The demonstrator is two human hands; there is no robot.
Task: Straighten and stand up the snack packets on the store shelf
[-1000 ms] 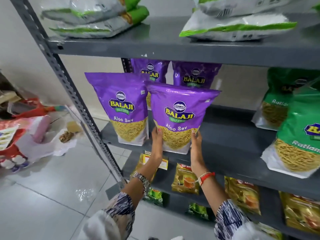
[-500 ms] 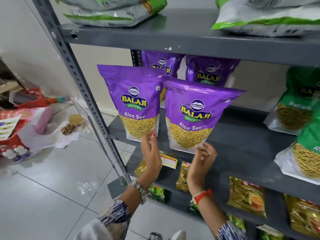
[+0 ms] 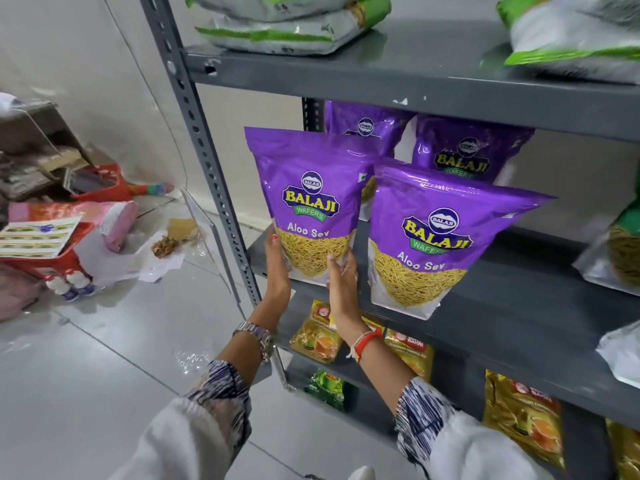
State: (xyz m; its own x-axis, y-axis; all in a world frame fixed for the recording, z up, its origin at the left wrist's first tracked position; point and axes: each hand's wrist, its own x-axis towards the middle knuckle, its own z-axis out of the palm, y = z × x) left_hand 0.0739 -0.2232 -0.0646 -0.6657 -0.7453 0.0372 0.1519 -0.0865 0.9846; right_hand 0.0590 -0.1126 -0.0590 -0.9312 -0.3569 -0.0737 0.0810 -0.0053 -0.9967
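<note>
Two purple Balaji Aloo Sev packets stand at the front of the grey middle shelf. The left purple packet is held at its bottom corners: my left hand presses its left side and my right hand its right side. The right purple packet stands free, leaning a little to the right. Two more purple packets stand behind them, partly hidden.
Green Ratlami packets stand at the shelf's right end. Grey-green bags lie flat on the top shelf. Yellow tea packets fill the lower shelf. The shelf's perforated upright runs left of my hands. Red bags and clutter lie on the floor.
Both hands let go of the right purple packet, moved left, and now grip the bottom of the left purple packet. The view has shifted closer and to the left.
</note>
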